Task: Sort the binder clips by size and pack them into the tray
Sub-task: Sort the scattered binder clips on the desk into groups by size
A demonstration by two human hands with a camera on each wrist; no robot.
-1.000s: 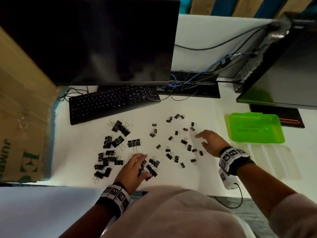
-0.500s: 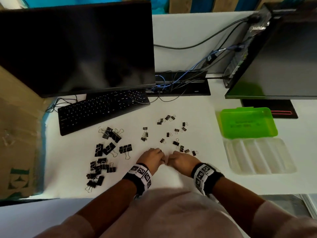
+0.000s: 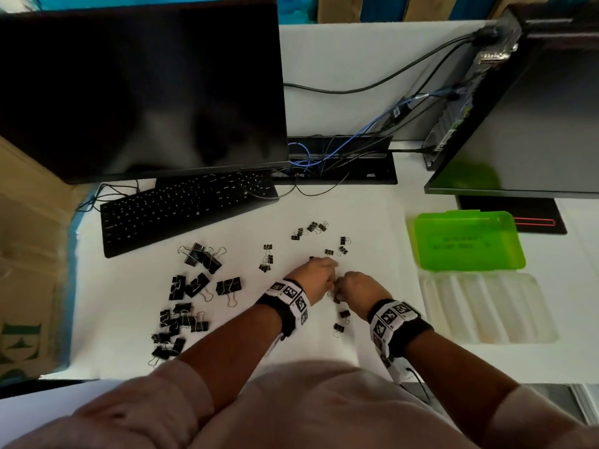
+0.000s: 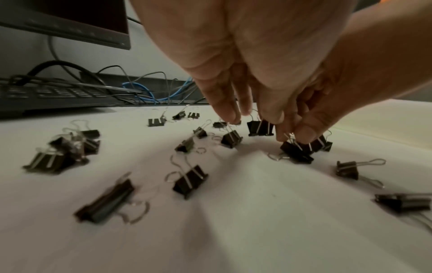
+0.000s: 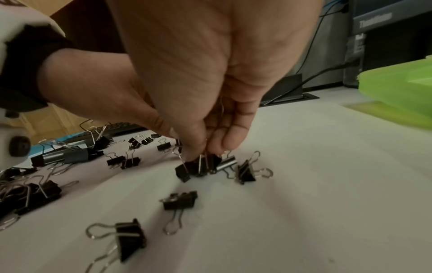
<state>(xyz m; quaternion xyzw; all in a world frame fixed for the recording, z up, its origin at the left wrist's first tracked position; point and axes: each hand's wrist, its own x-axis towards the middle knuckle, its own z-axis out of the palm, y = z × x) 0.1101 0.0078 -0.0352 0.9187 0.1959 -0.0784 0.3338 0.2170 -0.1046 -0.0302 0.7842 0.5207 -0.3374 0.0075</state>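
Black binder clips lie on the white desk: large clips (image 3: pixel 201 256) and a heap of mid-sized ones (image 3: pixel 180 324) on the left, several small clips (image 3: pixel 312 227) in the middle. My left hand (image 3: pixel 331 266) and right hand (image 3: pixel 337 288) meet fingertip to fingertip over the small ones. In the left wrist view my left hand (image 4: pixel 238 116) pinches the wire handle of a small clip (image 4: pixel 231 139). My right hand (image 5: pixel 205 151) pinches the handles of a bunch of small clips (image 5: pixel 198 167). The clear ribbed tray (image 3: pixel 486 307) lies at the right, with nothing seen in it.
A green lid (image 3: pixel 466 241) lies just behind the tray. A black keyboard (image 3: pixel 184 212) and monitor (image 3: pixel 142 92) stand at the back left, cables (image 3: pixel 324 160) in the middle, a second monitor (image 3: pixel 534 131) at the right. A cardboard box (image 3: pixel 29 254) borders the left edge.
A second ago my hands were apart, spread over the clips. They came together and now pinch small clips a little farther forward.
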